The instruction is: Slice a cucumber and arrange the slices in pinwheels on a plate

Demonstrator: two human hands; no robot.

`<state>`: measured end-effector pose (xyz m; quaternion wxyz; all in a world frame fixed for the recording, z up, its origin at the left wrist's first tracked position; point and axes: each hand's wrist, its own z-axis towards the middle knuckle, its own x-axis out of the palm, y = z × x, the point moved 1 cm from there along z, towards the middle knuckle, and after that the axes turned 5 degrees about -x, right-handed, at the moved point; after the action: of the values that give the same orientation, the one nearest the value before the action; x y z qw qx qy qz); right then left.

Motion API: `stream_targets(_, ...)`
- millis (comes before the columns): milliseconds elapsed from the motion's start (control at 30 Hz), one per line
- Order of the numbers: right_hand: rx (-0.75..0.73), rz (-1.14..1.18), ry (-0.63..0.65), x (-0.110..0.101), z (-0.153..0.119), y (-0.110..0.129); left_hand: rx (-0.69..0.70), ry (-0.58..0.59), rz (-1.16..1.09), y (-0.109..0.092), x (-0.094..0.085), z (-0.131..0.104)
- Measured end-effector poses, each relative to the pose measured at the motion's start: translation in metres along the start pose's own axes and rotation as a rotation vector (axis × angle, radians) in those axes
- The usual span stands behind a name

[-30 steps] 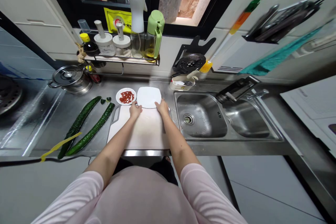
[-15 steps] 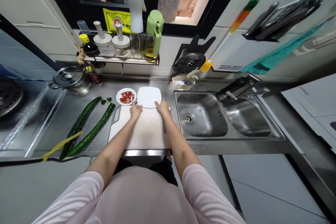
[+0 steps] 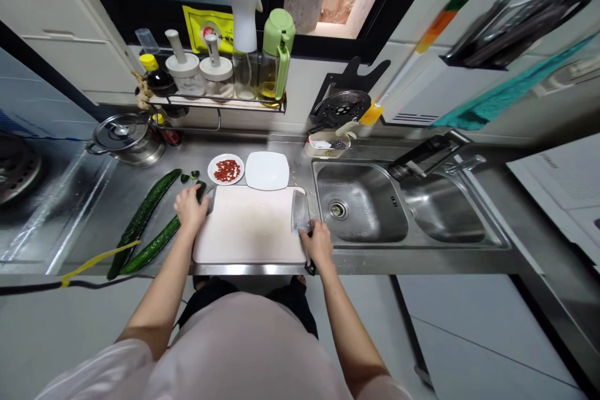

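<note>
A white cutting board (image 3: 248,225) lies on the steel counter, and a cleaver (image 3: 300,211) rests along its right edge. My right hand (image 3: 319,244) is at the cleaver's black handle, its fingers partly hidden. My left hand (image 3: 190,209) is over the upper end of the nearer cucumber (image 3: 157,244), fingers apart. A second cucumber (image 3: 145,206) lies to the left of it, with small green cut ends (image 3: 185,178) near the tips. Behind the board are a plate of chopped red pieces (image 3: 227,170) and a white square plate (image 3: 267,170) with nothing on it.
A double sink (image 3: 363,206) is on the right. A lidded pot (image 3: 129,140) stands at the back left, below a rack of bottles and jars (image 3: 206,100). A yellow strip (image 3: 98,259) hangs over the counter's front left edge.
Both hands have left the white square plate. My left hand moved left to the nearer cucumber, and my right hand came down and right to the cleaver handle, uncovering the board.
</note>
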<state>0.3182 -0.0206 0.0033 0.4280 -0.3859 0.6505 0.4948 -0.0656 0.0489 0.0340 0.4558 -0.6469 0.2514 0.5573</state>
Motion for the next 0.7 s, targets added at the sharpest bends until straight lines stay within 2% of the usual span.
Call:
stream_targets(67,0.014,0.016,0.022,0.006,-0.01,-0.007,-0.029,0.023,0.051,0.016,-0.001,0.004)
stream_targets(167,0.013,0.048,0.033,0.012,-0.015,-0.01,-0.041,0.067,0.098,0.03,0.002,0.004)
stream_targets(433,-0.01,0.065,0.031,0.014,-0.012,-0.012,-0.065,0.072,0.156,0.044,0.003,0.001)
stream_targets(700,-0.016,0.052,0.05,0.019,-0.009,-0.016,-0.056,0.18,0.184,0.057,0.001,0.008)
